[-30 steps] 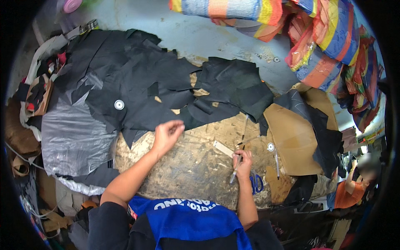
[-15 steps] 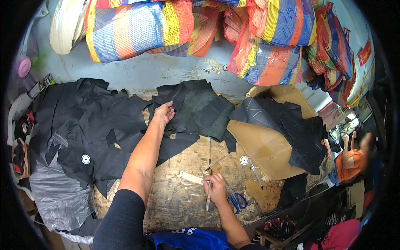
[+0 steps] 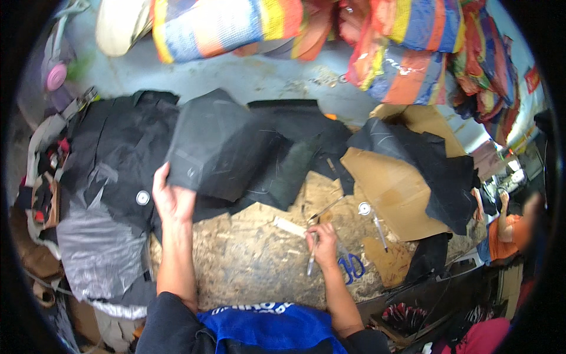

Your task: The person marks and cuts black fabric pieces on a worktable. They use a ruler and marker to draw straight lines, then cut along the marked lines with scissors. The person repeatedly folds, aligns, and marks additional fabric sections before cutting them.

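A person leans over a table [image 3: 247, 265] whose bare top is rough, speckled chipboard. The left hand [image 3: 172, 200] is closed on the lower corner of a dark sheet [image 3: 221, 144], thumb on top and fingers beneath, lifting that corner off the pile so the piece tilts toward the person; it reads as stiff, matte, leather-like material with faint pale marking lines. The sheet sits at the centre-left of the table, on top of more black pieces [image 3: 118, 141] spread flat in overlapping layers.

The right hand [image 3: 321, 239] rests on the chipboard, fingers wrapped around a slim silver pen [image 3: 311, 259] that points down toward the person, seemingly kept ready for marking. Just beside it lie a small pale strip [image 3: 289, 225] and blue-handled scissors [image 3: 352, 266]. To the right lies a tan, smooth cardboard-like piece [image 3: 395, 189]. Crinkled grey plastic [image 3: 100, 248] hangs at the left edge. Striped woven sacks [image 3: 247, 26] bulge along the far wall.
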`<state>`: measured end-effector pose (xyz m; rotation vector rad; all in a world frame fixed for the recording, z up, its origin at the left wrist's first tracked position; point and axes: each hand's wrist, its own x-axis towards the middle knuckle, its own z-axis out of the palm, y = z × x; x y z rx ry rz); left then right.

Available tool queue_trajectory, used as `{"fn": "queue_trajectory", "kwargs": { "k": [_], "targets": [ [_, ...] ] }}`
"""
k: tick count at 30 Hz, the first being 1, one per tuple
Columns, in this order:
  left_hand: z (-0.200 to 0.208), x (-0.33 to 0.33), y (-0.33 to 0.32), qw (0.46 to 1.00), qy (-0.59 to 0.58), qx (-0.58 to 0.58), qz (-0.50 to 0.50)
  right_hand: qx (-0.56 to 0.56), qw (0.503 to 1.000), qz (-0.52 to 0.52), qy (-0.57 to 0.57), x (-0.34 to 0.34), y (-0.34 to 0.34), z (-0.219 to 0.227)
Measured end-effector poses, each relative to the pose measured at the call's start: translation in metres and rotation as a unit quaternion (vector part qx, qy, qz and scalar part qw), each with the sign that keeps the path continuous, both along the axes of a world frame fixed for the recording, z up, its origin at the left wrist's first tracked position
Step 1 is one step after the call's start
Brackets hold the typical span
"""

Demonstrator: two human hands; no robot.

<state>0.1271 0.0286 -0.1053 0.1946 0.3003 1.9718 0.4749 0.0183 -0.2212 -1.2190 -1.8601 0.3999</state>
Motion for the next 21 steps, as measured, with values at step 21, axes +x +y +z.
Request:
{"fn": "queue_trajectory", "kwargs": {
  "k": [21],
  "targets": [
    [-0.087,-0.070,-0.283,0.805,0.309,-0.317,0.395,-0.162,0.986,-0.009,0.035,0.033,0.001,0.001]
  ]
}}
